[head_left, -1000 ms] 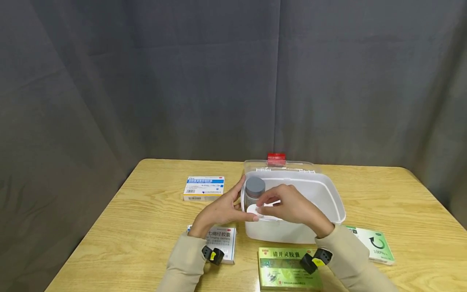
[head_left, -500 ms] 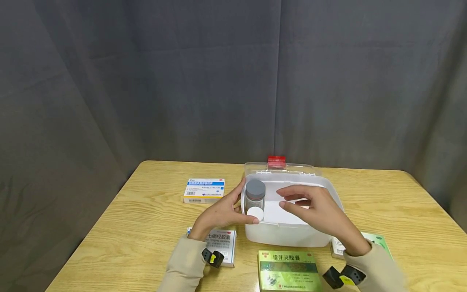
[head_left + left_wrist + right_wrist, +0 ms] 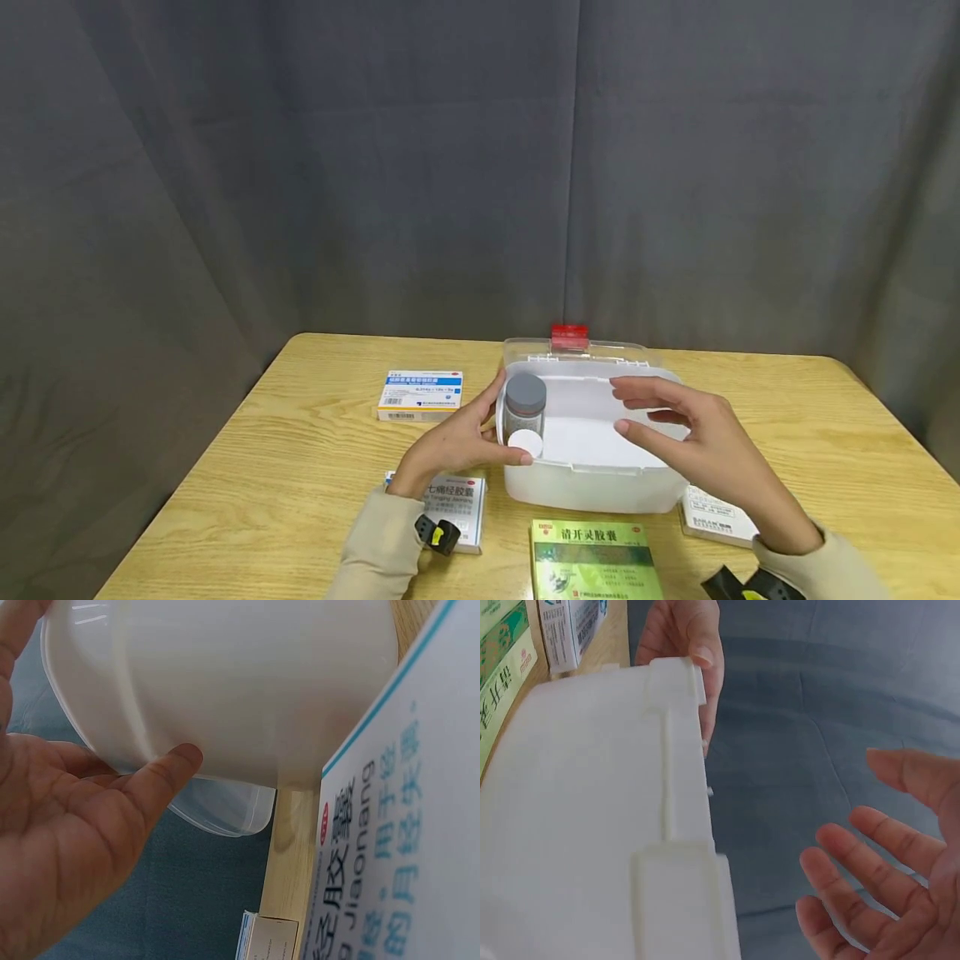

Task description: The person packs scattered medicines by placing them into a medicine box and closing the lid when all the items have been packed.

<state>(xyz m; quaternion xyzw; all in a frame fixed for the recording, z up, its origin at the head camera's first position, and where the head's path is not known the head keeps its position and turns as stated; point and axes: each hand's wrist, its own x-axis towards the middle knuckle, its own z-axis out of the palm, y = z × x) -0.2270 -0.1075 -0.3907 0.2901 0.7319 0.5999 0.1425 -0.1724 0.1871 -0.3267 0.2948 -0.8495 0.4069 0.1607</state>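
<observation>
A white plastic box [image 3: 600, 487] stands on the table with its clear lid [image 3: 517, 350] swung back. Inside its left end are a grey-capped jar [image 3: 525, 393] and a small thing with a round white top [image 3: 525, 442]. My left hand [image 3: 457, 442] grips the box's left end, thumb at the front rim. In the left wrist view, fingers [image 3: 169, 776] touch the outer wall. My right hand [image 3: 690, 425] hovers over the box's right part, fingers spread and holding nothing. The right wrist view shows that same right hand [image 3: 889, 877] apart from the box.
A green medicine box [image 3: 592, 562] lies in front of the plastic box. A blue-and-white medicine box [image 3: 420, 393] lies at back left, another white one [image 3: 457, 508] partly behind my left wrist. A further carton [image 3: 716, 517] sits beneath my right forearm.
My right hand has let go of the small white-topped thing beside the jar and drawn away to the right, its fingers spreading. My left hand stays at the plastic box's left end.
</observation>
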